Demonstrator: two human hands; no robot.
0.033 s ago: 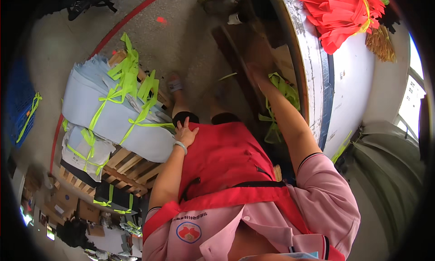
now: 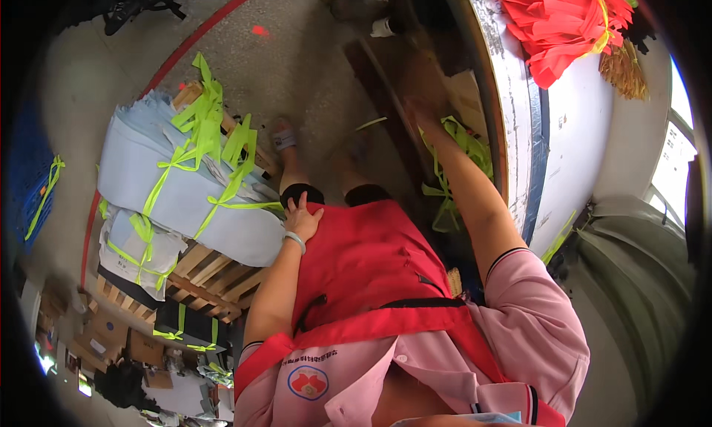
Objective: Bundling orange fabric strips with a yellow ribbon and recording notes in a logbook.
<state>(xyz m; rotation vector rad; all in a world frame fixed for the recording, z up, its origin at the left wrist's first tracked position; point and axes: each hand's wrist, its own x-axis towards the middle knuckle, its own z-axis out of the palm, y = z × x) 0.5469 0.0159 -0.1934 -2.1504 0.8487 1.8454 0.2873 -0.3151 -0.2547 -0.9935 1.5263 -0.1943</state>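
Note:
My left hand (image 2: 302, 220) lies on the red apron (image 2: 363, 256) over my left knee, its fingers spread and holding nothing. My right arm stretches forward and down below the edge of the worktable (image 2: 523, 130). In the shade there, my right hand (image 2: 424, 104) is dark and blurred, so its fingers and anything in them do not show clearly. Close to that forearm hang yellow-green strips (image 2: 463, 149). A dark upright bar (image 2: 382, 101) stands beside the right hand.
On the left, bundles of pale blue sheets (image 2: 141, 156) tied with yellow-green strips lie on a wooden pallet (image 2: 204, 271). Red strips (image 2: 552, 27) lie bunched on the worktable. A blue crate (image 2: 37, 193) is at far left. Cardboard boxes (image 2: 104, 330) stand at lower left.
The view has shifted very slightly. Both hands stay in nearly the same places.

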